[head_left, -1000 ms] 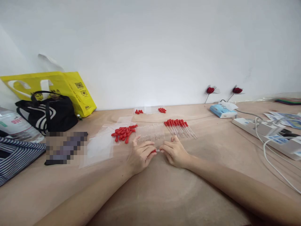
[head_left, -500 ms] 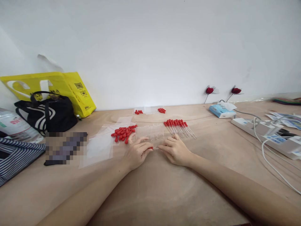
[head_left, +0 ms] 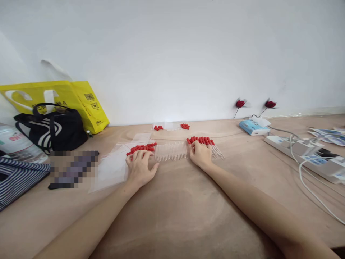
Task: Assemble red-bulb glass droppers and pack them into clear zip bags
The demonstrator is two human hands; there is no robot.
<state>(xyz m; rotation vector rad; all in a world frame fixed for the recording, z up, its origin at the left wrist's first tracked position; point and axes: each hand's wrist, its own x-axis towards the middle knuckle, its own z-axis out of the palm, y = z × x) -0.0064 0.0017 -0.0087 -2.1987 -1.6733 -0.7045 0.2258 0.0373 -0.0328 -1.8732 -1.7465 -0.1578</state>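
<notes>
Left hand point(head_left: 140, 168) by the red bulbs point(head_left: 142, 148), right hand point(head_left: 201, 154) by the red-topped tubes point(head_left: 206, 140)

In the head view, a row of clear tubes point(head_left: 172, 151) lay side by side on the table point(head_left: 172, 216). Make that row the middle of a clock. The red bulbs sat in a pile at nine o'clock, just beside the row. The left hand was at eight o'clock. Its fingers were loose and bent over the near side of the pile, and its thumb stuck out away from them.

The red-topped tubes lay at three o'clock, slanted, with their red ends toward the wall point(head_left: 172, 64). The right hand was there too, over some of them. Its fingers were curled, but their tips were hidden, so I could not tell if they held anything.

Flat see-through bags point(head_left: 113, 169) lay between eight and nine o'clock. Two small groups of red bits point(head_left: 158, 127) were at twelve o'clock, close to the wall. A yellow bag point(head_left: 98, 108) stood at ten o'clock, two dark red flowers point(head_left: 240, 104) were at two, and a white power strip point(head_left: 285, 147) was at three, well away.
</notes>
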